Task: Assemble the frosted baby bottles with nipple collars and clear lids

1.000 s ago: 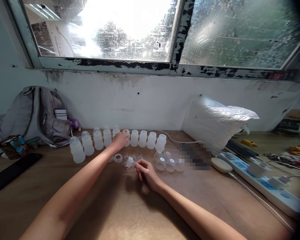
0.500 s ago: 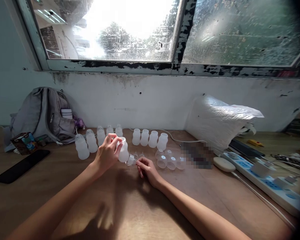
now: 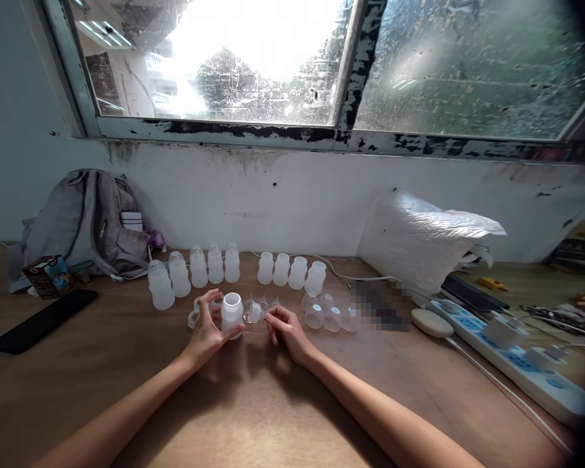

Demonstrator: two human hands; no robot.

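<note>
Left hand [image 3: 208, 333]: curved widely around a frosted bottle [image 3: 232, 311], with thumb across the lower front and fingers toward the left side; cannot tell whether pressing or only resting there.

Bottle: near the middle of the table [image 3: 292, 416], seemingly standing on it; upright, uncapped, mouth facing up.

Right hand [image 3: 286, 333]: fingertips drawn close together at the edge of a clear piece [image 3: 254, 313]; cannot tell whether pinching it or just touching.

Clear piece: just right of the bottle, seemingly tilted; too small for finer detail.

Weight and feel: probably light, seemingly plastic, perhaps slightly yielding when squeezed; likely smooth enough to slip in a loose hold, and easy to tip over, but hardly fragile.

Where to hold: best around the body or narrow waist, with thumb opposite fingers, clear of the open mouth.

Clear piece, handling: likely very light and fiddly; best held by the edge.

Behind: four open bottles [image 3: 281, 270] in a row toward the right, five topped bottles [image 3: 198, 268] toward the left.

Beside: pale rings [image 3: 193, 318] left of the left hand, clear cups [image 3: 313, 316] right of the right hand.
</note>
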